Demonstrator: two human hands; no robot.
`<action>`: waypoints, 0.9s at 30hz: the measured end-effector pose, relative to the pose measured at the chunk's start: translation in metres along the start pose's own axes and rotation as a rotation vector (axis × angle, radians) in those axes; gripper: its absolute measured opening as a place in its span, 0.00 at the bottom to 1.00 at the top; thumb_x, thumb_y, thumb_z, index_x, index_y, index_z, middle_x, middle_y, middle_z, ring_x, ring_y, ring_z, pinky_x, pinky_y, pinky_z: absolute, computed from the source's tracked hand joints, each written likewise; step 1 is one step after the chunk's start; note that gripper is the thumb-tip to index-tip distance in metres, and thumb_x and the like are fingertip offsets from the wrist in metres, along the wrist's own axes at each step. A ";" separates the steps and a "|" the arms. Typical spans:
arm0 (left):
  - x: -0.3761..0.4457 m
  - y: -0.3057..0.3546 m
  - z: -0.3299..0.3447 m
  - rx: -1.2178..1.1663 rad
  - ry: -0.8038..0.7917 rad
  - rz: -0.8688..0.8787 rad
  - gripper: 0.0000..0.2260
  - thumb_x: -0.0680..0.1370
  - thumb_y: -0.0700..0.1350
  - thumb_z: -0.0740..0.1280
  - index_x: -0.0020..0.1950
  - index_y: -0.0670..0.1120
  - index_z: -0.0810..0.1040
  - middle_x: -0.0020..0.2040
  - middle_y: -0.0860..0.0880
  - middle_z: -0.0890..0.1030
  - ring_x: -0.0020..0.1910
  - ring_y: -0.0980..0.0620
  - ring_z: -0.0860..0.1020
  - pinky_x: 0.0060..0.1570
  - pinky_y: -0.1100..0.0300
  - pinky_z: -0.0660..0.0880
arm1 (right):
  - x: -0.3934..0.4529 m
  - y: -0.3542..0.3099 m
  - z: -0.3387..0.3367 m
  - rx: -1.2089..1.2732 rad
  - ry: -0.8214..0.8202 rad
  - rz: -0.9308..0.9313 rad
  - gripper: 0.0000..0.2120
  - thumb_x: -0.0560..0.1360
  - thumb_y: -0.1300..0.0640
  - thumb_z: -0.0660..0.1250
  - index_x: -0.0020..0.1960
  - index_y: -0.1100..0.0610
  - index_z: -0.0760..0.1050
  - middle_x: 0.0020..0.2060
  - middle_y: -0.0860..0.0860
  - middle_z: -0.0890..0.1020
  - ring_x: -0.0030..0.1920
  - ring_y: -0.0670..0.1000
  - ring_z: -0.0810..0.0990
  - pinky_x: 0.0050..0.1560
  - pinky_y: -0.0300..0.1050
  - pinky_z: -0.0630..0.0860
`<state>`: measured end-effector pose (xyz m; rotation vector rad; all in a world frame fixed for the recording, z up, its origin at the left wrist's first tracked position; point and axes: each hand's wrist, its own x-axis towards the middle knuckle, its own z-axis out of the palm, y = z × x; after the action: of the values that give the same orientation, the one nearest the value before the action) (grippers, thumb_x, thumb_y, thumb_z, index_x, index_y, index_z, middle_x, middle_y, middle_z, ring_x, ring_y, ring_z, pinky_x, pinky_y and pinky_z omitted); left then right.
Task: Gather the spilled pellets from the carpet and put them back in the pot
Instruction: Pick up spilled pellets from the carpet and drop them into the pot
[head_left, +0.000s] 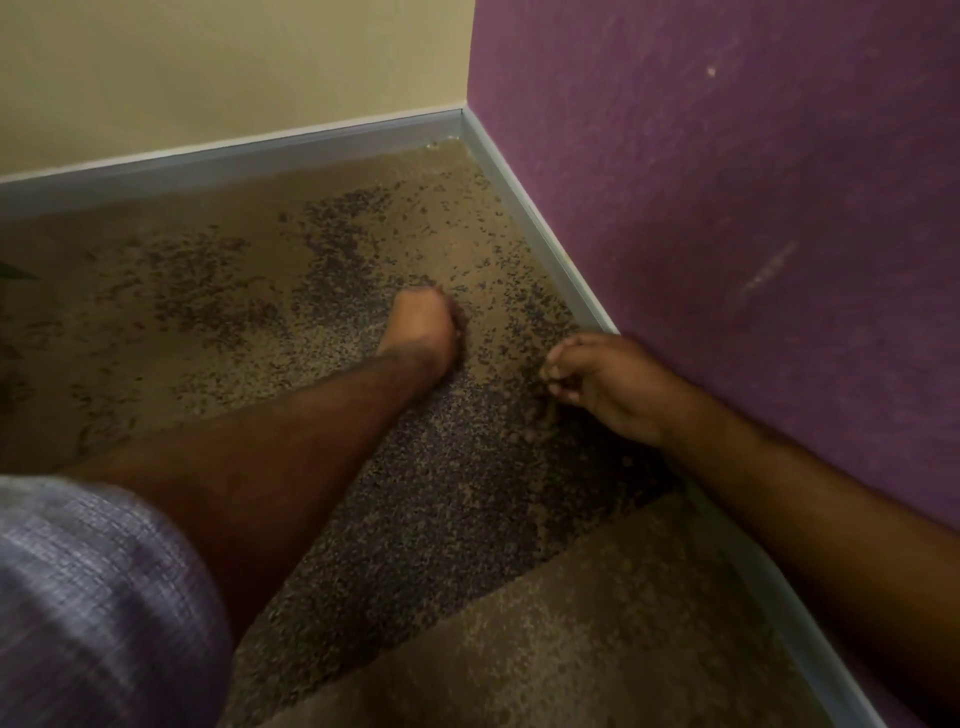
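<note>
Tan carpet (171, 332): small dark pellets (447, 467) scattered, densest between hands.

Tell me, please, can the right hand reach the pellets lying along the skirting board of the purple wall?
Probably yes. The right hand hovers low over the carpet beside the skirting board, fingers curled. The pellets there lie just ahead of it, and nothing stands between them.

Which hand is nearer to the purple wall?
Right. The right hand lies on the carpet beside the skirting board under the purple wall. The left hand rests farther out among the pellets.
</note>
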<state>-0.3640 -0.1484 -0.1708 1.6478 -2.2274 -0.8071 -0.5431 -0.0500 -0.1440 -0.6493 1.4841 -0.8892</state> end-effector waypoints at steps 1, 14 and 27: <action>0.001 0.000 -0.001 0.002 -0.008 -0.012 0.11 0.74 0.34 0.64 0.51 0.42 0.84 0.54 0.43 0.84 0.53 0.47 0.81 0.58 0.56 0.75 | -0.006 0.002 -0.006 0.148 -0.029 0.053 0.09 0.69 0.69 0.59 0.35 0.58 0.72 0.30 0.53 0.78 0.32 0.50 0.74 0.29 0.39 0.68; -0.035 0.009 -0.015 -0.268 -0.236 -0.188 0.07 0.67 0.39 0.77 0.43 0.40 0.85 0.41 0.51 0.84 0.41 0.55 0.82 0.50 0.57 0.81 | -0.020 0.041 -0.017 -0.728 0.094 -0.265 0.12 0.79 0.58 0.60 0.62 0.53 0.73 0.37 0.46 0.80 0.32 0.38 0.77 0.33 0.35 0.75; -0.087 0.059 0.036 -0.003 -0.342 0.059 0.09 0.75 0.40 0.64 0.51 0.44 0.83 0.51 0.42 0.83 0.51 0.43 0.80 0.55 0.53 0.76 | -0.026 0.055 -0.004 -1.320 0.014 -0.377 0.08 0.79 0.54 0.52 0.56 0.54 0.65 0.54 0.58 0.79 0.50 0.57 0.79 0.50 0.51 0.74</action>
<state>-0.4010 -0.0448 -0.1566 1.5283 -2.4806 -1.1495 -0.5383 0.0024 -0.1752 -1.9132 1.8900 -0.0364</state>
